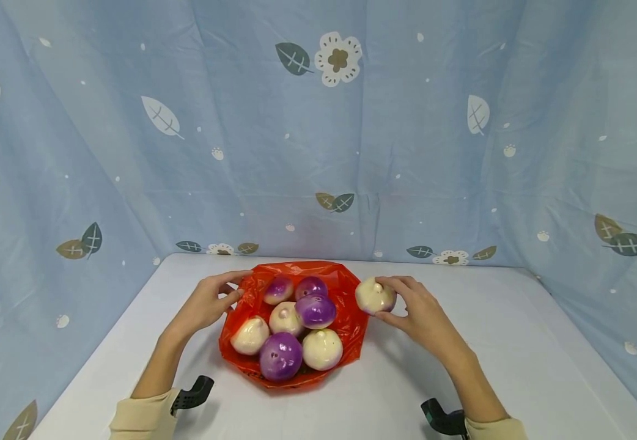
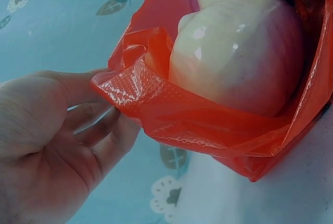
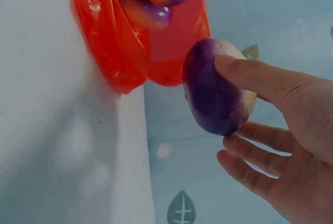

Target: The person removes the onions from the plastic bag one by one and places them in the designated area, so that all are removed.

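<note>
My right hand (image 1: 420,311) pinches a glossy purple-and-cream turnip (image 1: 375,297) between thumb and fingers, just beyond the right rim of a red plastic bag (image 1: 353,327). Its purple end (image 3: 210,94) faces the bag in the right wrist view, and the cream end bears a small nub. At the opposite side, my left hand (image 1: 206,305) pinches the bag's folded rim (image 2: 127,86). Several more turnips lie inside the wide-mouthed bag, among them a purple one (image 1: 280,357) in front and a cream one (image 1: 250,335) at the left. The lower parts of those in the bag are hidden.
The bag stands on a white table (image 1: 461,342), toward its far side. A blue curtain (image 1: 318,134) with leaf and flower prints hangs behind the table and along its sides. Black straps with wrist cameras (image 1: 192,394) sit at both sleeves.
</note>
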A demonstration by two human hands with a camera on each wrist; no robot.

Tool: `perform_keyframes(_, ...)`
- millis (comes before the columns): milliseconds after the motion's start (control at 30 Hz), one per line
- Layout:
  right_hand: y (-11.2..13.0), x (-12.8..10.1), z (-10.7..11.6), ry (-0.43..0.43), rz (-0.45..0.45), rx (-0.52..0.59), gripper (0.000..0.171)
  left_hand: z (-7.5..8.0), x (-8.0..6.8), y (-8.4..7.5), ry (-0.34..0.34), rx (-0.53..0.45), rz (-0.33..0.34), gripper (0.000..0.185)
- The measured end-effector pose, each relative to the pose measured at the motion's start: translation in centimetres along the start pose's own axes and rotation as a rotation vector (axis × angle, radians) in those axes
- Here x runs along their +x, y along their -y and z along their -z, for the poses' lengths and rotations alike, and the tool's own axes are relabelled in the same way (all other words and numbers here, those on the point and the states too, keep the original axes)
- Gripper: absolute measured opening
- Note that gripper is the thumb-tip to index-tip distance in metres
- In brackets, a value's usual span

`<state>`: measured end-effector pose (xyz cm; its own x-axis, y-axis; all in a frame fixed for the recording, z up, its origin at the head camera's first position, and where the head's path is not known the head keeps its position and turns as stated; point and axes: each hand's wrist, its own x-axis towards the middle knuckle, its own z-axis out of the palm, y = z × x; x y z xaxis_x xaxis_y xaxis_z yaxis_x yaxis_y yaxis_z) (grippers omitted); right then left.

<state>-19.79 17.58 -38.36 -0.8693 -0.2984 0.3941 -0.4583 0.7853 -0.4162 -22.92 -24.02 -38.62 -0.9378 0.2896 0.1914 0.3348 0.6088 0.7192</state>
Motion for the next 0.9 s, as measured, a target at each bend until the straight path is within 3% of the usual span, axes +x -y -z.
perform_keyframes(567,-2.3,-0.1,0.7,-0.038,-0.028,-0.014,0.064,0.0,0.0,-0.2,-0.005,-0.005,0.001,0.043)
perform_keyframes(900,-3.7,-0.3,0.3,-0.009,-0.061,-0.015,0.063,-0.1,0.0,-0.2,-0.002,-0.004,-0.005,0.043)
